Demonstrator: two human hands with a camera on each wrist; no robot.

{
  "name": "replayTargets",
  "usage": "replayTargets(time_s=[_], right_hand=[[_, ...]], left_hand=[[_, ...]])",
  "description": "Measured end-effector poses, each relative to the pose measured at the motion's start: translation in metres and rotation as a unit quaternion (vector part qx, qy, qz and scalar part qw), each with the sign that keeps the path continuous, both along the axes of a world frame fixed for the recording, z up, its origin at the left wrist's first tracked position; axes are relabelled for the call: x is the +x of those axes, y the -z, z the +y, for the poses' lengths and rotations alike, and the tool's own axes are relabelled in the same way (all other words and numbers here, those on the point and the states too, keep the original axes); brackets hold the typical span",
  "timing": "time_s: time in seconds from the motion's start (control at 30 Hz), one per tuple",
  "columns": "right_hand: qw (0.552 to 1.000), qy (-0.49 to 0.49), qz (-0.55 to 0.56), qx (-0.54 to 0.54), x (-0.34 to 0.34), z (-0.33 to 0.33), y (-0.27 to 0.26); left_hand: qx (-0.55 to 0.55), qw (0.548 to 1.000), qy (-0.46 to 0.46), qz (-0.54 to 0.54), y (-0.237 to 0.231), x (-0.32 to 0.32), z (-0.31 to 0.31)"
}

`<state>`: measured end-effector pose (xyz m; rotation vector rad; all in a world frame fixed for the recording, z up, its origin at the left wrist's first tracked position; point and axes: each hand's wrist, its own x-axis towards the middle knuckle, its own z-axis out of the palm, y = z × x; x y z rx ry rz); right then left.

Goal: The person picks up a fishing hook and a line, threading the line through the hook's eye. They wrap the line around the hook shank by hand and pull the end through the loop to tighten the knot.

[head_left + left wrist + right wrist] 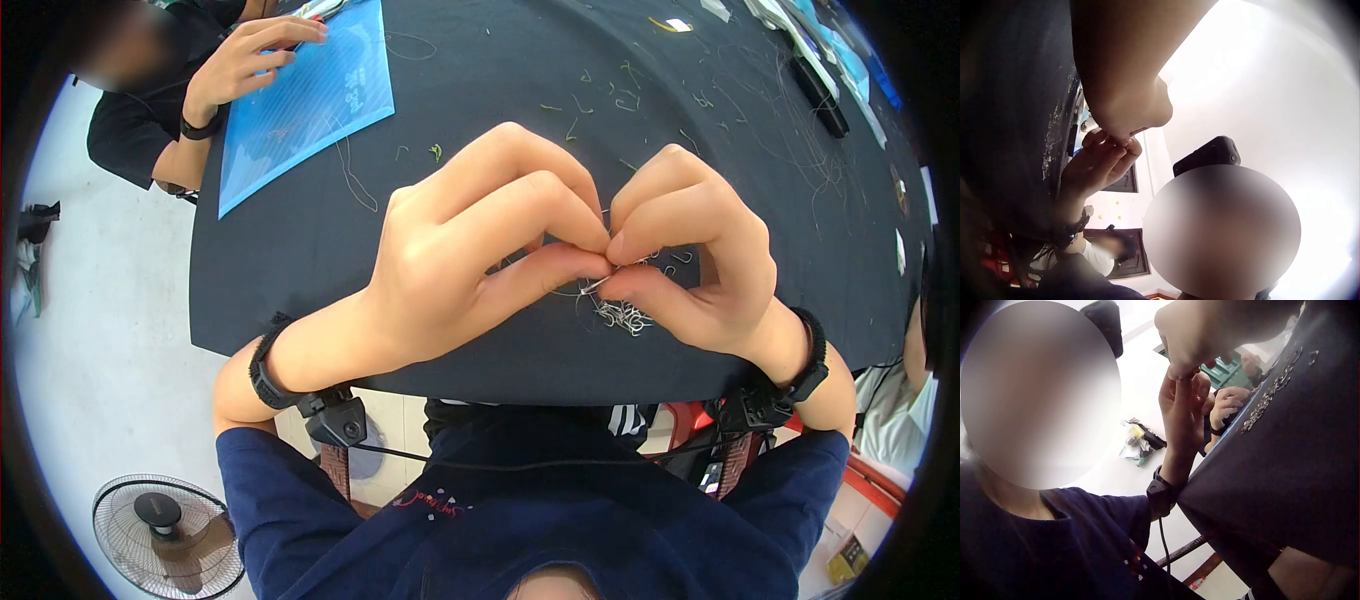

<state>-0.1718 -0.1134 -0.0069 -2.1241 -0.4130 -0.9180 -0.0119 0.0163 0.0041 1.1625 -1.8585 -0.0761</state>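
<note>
Both hands meet fingertip to fingertip over the dark table, in the middle of the head view. With thumb and forefinger my right hand [705,245] pinches a small silver fish hook [595,286], mostly hidden by the fingertips. My left hand [465,245] pinches thin fishing line [565,293] at the same spot, its thumb and forefinger touching the right fingertips. Just below the fingers lies a pile of silver fish hooks [624,318], seen also as a scattered strip of hooks [1266,400] in the right wrist view.
A blue plastic folder [310,115] lies at the table's left, with another person's hand [255,60] over it. Green line scraps [571,130] and loose thread [815,150] are strewn farther back. A black case [818,95] lies at the far right.
</note>
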Motion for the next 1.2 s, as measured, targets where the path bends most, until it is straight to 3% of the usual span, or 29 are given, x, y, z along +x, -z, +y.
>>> replayTargets(time_s=[0.83, 0.97, 1.07, 1.2], right_hand=[[0.998, 0.061, 0.024, -0.015, -0.0061, -0.0005, -0.0026], [0.995, 0.085, 0.055, 0.021, -0.0038, 0.0051, -0.0046], [0.996, 0.069, 0.060, -0.022, -0.0070, 0.0000, -0.0050], [0.984, 0.155, 0.078, 0.036, -0.0077, 0.0009, -0.0002]], left_hand=[[0.020, 0.999, -0.031, 0.026, -0.0048, -0.0039, 0.0053], [0.011, 0.999, -0.052, 0.014, -0.0010, -0.0037, 0.0033], [0.023, 0.998, -0.062, 0.018, -0.0009, -0.0037, 0.0033], [0.020, 0.990, -0.111, 0.079, -0.0025, -0.0061, 0.0029]])
